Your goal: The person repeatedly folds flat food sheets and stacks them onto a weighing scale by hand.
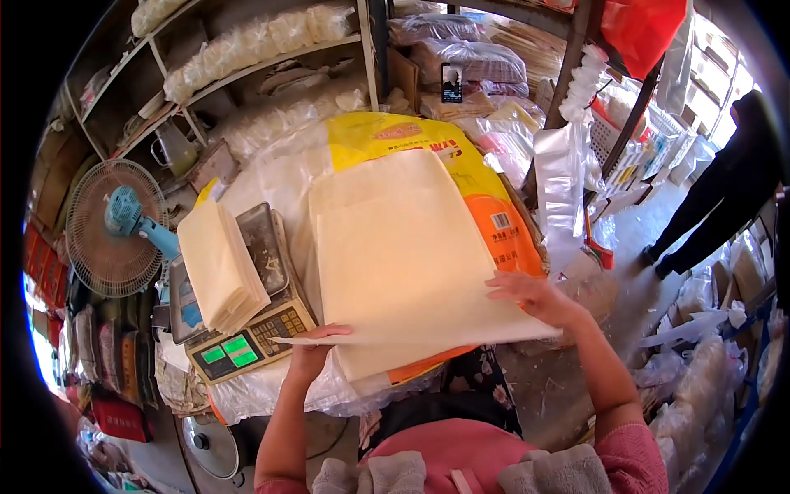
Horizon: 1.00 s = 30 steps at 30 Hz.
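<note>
A broad, thin cream-coloured sheet [395, 247] lies in front of me, its near edge raised a little off the cream layer [362, 362] beneath. My left hand [317, 346] is closed on the near left corner, thumb below and fingers on top. At the right edge, my right hand [539, 298] rests with its fingers stretched out over the sheet. Left of it, a folded stack of similar cream sheets [218, 263] sits on a digital scale [284, 325] with lit green displays. Whether the sheet is paper or food I cannot tell.
Under the sheet is a yellow and orange printed sack [502, 230] on a plastic-covered surface. A fan [119, 222] stands left, near shelves [255, 70] of bagged goods. A person in dark clothes [728, 181] stands at the right. Plastic bags [564, 189] hang from a post.
</note>
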Each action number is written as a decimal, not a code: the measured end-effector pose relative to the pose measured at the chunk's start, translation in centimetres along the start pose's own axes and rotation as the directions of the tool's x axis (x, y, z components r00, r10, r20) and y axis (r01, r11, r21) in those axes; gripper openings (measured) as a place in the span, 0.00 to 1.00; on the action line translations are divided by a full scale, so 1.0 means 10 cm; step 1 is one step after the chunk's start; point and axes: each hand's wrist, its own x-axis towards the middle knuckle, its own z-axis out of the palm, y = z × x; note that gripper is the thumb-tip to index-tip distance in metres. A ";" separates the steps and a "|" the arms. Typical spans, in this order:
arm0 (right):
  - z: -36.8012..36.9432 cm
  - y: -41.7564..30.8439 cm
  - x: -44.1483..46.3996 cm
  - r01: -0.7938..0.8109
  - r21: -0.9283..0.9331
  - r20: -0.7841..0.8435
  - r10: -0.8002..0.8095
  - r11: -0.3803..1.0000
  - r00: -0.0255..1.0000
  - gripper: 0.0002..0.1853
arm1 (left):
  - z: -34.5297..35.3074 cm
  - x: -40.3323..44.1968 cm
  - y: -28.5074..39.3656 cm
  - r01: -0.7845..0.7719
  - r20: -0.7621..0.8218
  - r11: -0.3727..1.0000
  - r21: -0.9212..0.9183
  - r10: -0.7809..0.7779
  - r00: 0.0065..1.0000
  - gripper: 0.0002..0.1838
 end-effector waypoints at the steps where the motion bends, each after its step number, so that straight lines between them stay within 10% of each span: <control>1: 0.01 -0.01 0.00 0.044 -0.021 0.018 -0.044 0.999 0.999 0.23 | 0.01 -0.02 -0.03 0.039 -0.039 0.996 -0.075 -0.042 0.998 0.11; 7: 0.47 0.47 -0.07 0.020 0.189 -0.135 0.006 0.982 0.991 0.15 | 0.01 0.04 -0.06 -0.036 -0.204 0.987 0.159 0.068 0.977 0.09; 8: 0.45 0.18 0.09 -0.253 0.386 -0.224 0.356 0.887 0.908 0.10 | 0.04 0.07 0.01 -0.041 -0.270 0.972 0.233 0.105 0.957 0.09; 11: 0.56 0.34 0.28 -0.433 0.440 -0.250 0.571 0.786 0.782 0.13 | 0.15 0.27 0.36 0.323 -0.429 0.898 0.299 -0.176 0.886 0.13; 14: 0.68 0.44 0.52 -0.471 0.386 -0.396 0.603 0.793 0.692 0.16 | 0.29 0.51 0.22 0.259 -0.593 0.840 0.477 0.090 0.800 0.26; 17: 0.77 0.61 0.59 -0.500 0.289 -0.457 0.576 0.817 0.677 0.16 | 0.39 0.55 0.15 0.073 -0.279 0.409 0.910 0.471 0.836 0.29; 19: 0.76 0.59 0.60 -0.541 0.258 -0.456 0.595 0.800 0.662 0.16 | 0.50 0.50 0.17 -0.053 -0.082 0.337 0.940 0.373 0.924 0.31; 30: 0.61 0.32 0.74 -0.661 0.069 -0.432 0.620 0.747 0.655 0.24 | 0.54 0.48 -0.01 -0.114 0.050 0.347 0.931 0.190 0.981 0.36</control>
